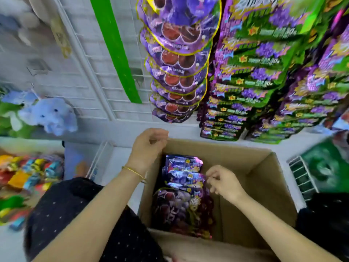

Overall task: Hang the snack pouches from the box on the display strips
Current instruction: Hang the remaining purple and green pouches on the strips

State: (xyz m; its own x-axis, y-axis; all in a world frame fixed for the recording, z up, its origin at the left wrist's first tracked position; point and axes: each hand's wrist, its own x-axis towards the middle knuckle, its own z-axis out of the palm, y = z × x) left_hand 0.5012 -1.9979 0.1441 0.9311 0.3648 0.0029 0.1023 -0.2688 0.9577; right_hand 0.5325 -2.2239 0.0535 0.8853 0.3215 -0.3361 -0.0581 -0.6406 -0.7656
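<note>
1. Cardboard box [264, 167]: it stands open at the lower centre, in front of the display wall.
2. Snack pouches [184, 174]: shiny purple packs are stacked along the left inner side of the box. A larger purple pouch [177, 208] with a grape picture lies nearest the person.
3. Right hand [222, 183]: it is inside the box with the fingers curled. Thumb and forefinger close in a narrow pinch on the right edge of the upper snack pouches.
4. Left hand [149, 148]: it is at the far left corner of the box with the fingers curled at the rim. Whether it grips the cardboard cannot be told. A thin gold bracelet [134, 173] circles the wrist.
5. Hanging purple pouches [175, 63]: one overlapping column of rounded packs hangs above the box, and its lowest pack is just above the far rim.
6. Hanging green-and-purple pouches [255, 72]: these form dense columns to the right of the purple column. The strips that carry them are hidden behind the packs.
7. White wire grid [85, 72]: it is crossed by a slanting green band [115, 50].
8. Blue plush elephant [51, 114]: it hangs at the left, well apart from the box.
9. Bright mixed packets [28, 176]: these lie at the lower left and are blurred.
</note>
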